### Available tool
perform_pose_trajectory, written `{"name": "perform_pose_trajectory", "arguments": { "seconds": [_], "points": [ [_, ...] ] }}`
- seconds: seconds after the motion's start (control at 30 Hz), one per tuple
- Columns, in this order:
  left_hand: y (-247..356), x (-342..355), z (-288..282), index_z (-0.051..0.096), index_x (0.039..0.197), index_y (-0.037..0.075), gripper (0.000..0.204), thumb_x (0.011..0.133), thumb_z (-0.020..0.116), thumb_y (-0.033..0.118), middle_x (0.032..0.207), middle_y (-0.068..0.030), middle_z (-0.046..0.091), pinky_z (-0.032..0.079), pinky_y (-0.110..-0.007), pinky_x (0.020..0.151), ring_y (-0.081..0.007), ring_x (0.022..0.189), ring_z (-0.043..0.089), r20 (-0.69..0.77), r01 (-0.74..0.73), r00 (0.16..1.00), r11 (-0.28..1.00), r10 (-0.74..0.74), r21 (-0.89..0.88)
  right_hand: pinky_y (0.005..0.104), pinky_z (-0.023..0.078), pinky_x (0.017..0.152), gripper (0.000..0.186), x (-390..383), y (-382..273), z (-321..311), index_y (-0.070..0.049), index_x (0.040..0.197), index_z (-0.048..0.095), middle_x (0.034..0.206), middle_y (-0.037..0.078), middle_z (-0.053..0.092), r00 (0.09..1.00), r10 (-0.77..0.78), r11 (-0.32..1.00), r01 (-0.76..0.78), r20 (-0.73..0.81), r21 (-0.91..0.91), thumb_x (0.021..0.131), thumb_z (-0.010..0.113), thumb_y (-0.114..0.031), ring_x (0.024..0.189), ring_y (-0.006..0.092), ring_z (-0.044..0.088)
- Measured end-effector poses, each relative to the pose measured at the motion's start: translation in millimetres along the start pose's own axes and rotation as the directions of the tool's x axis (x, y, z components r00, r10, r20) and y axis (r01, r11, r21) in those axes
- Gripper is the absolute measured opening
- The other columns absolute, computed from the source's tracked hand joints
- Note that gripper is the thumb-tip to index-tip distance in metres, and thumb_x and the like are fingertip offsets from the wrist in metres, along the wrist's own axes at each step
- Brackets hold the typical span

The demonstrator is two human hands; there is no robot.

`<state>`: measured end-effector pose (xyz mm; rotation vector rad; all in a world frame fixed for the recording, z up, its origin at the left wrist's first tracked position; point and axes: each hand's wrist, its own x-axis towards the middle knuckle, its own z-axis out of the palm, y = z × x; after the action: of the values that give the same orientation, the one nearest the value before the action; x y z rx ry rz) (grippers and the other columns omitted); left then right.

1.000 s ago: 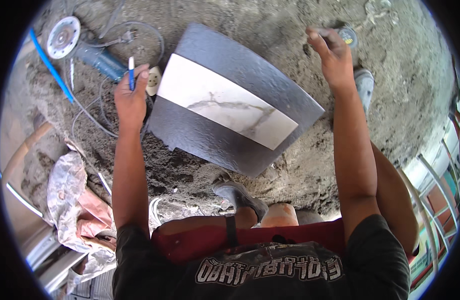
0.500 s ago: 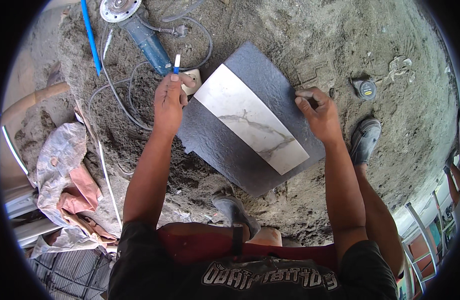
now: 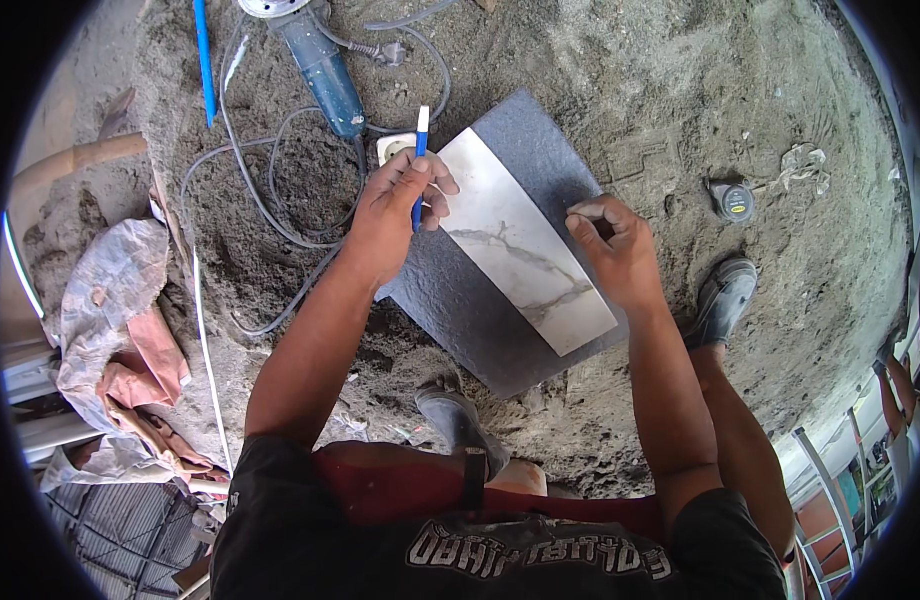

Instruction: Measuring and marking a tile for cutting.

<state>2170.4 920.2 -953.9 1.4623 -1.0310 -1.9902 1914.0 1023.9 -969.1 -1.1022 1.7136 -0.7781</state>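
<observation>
My left hand (image 3: 395,205) holds a blue marker (image 3: 421,150) with a white end upright between thumb and fingers, over the upper left end of a long white marble-look tile (image 3: 520,250). That tile lies slantwise across a larger dark grey slab (image 3: 450,320). Above the slab's right side is my right hand (image 3: 615,245), its thumb and curled fingers drawn together in a pinch. Whether something small sits between those fingertips cannot be made out. A white power socket (image 3: 393,146) shows just behind my left hand.
A blue angle grinder (image 3: 325,80) with a grey cord (image 3: 265,215) lies on the sandy ground at the upper left. Beside it is a blue pipe (image 3: 204,60). A tape measure (image 3: 732,200) rests at right. Crumpled sacking (image 3: 130,290) lies left, and a ladder (image 3: 830,490) is lower right.
My left hand has moved right, over the tile's end, and more of the marker shows. My right hand has shifted slightly left and down. The view has shifted a little too.
</observation>
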Motion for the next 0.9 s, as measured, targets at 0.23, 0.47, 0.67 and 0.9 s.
{"name": "perform_pose_trajectory", "arguments": {
  "seconds": [0.23, 0.47, 0.67, 0.9],
  "points": [
    [-5, -3, -1, 0.064, 0.111, -0.002, 0.033, 0.101, 0.054, 0.028, 0.089, -0.0005, 0.056, 0.041, -0.024, 0.068, -0.0094, 0.079, 0.053, 0.058, 0.026, 0.998, 0.991, -0.018, -0.128, 0.0282, 0.046, 0.064, 0.016, 6, 18, -38, -0.002, 0.094, 0.069, 0.075, 0.004, 0.065, 0.984, 0.139, 0.989, -0.144, -0.114, -0.038, 0.091, 0.069, -0.018, 0.067, 0.0107, 0.054],
    [-3, -5, 1, 0.055, 0.13, -0.006, 0.042, 0.1, 0.059, 0.022, 0.095, -0.0018, 0.057, 0.046, -0.024, 0.073, -0.0102, 0.083, 0.055, 0.089, -0.006, 0.996, 0.982, 0.023, -0.191, 0.0261, 0.047, 0.066, 0.026, 13, 34, -133, -0.003, 0.096, 0.069, 0.078, 0.002, 0.067, 0.906, 0.175, 0.985, -0.157, -0.386, 0.078, 0.093, 0.068, -0.029, 0.068, 0.0091, 0.057],
    [4, -12, 16, 0.054, 0.135, -0.001, 0.045, 0.097, 0.064, 0.021, 0.092, -0.0005, 0.061, 0.049, -0.024, 0.077, -0.0093, 0.085, 0.06, 0.225, 0.074, 0.973, 0.989, -0.045, -0.125, 0.0277, 0.05, 0.071, 0.022, 22, 0, -109, -0.004, 0.099, 0.069, 0.085, 0.004, 0.069, 0.985, 0.0, 0.995, -0.016, -0.17, -0.095, 0.095, 0.066, -0.026, 0.075, 0.0106, 0.061],
    [4, -18, 36, 0.041, 0.146, 0.005, 0.054, 0.097, 0.062, 0.015, 0.1, -0.0041, 0.064, 0.048, -0.024, 0.077, -0.0114, 0.088, 0.062, 0.322, 0.157, 0.942, 0.974, -0.099, -0.16, 0.0321, 0.051, 0.07, 0.022, 15, -27, -29, -0.004, 0.098, 0.069, 0.087, 0.009, 0.07, 0.973, -0.181, 0.982, 0.187, 0.145, -0.029, 0.092, 0.07, -0.025, 0.074, 0.0197, 0.065]
  ]
}}
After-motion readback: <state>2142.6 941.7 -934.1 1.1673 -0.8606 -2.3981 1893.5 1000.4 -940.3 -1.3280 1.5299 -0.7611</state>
